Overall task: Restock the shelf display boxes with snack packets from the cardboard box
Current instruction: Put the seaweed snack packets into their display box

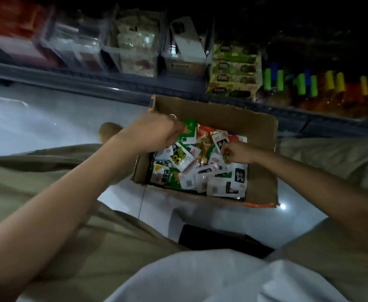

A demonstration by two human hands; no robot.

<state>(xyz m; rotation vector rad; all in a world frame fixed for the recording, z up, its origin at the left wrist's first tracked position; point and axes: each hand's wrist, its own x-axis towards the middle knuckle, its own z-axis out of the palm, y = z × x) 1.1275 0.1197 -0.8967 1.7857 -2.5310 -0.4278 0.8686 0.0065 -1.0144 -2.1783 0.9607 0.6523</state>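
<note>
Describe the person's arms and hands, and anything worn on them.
Both forearms are bare, no sleeves, gloves or watch showing. The left hand has a thin silvery ring at its knuckles; the right hand shows nothing clearly worn.

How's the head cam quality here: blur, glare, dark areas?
Head view: bins smeared by motion blur; upper right nearly black; glare streaks on the floor, plus a bright spot right of the box; packets lit and legible.

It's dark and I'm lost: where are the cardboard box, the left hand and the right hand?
cardboard box [222, 115], head view, bare far inner wall.
left hand [157, 135], head view, back of the hand.
right hand [238, 152], head view, knuckles.
</note>
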